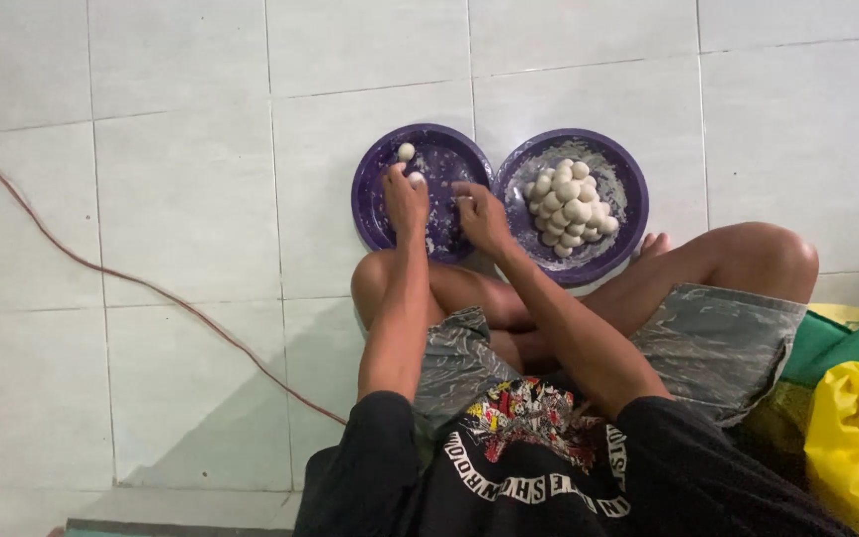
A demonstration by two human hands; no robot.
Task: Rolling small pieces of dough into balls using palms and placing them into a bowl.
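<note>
Two purple round bowls sit side by side on the white tiled floor in front of my crossed legs. The left bowl point(375, 214) holds one white dough ball point(406, 151) near its far rim and floury smears. My left hand point(405, 199) reaches into it, fingertips on a second white ball point(416, 179). My right hand point(479, 214) rests over the same bowl's right side, fingers curled; whether it holds anything is hidden. The right bowl point(628, 174) carries a heap of several white dough balls point(569, 204).
A thin brown cable point(151, 288) runs diagonally across the floor tiles on the left. Yellow and green cloth or bags point(857, 438) lie at my right side. My bent knees point(758, 259) flank the bowls.
</note>
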